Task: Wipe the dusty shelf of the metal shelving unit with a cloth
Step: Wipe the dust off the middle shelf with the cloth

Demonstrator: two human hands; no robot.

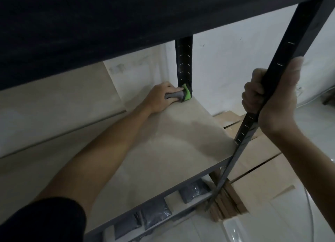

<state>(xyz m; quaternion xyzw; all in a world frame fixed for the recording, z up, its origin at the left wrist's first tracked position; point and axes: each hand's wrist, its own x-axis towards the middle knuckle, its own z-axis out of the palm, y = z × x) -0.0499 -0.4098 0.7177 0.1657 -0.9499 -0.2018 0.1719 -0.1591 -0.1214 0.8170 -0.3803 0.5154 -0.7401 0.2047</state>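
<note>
Cloth (184,95), grey and green, is gripped in curled fingers of left hand (161,98) and pressed onto pale shelf (163,151) at far right corner, touching rear post (183,62). Front post (282,89) of metal unit is clasped by right hand (272,98), fingers wrapped around. Dark packets (155,214) are seen on lower shelf; cardboard boxes (253,162) beside unit.
</note>
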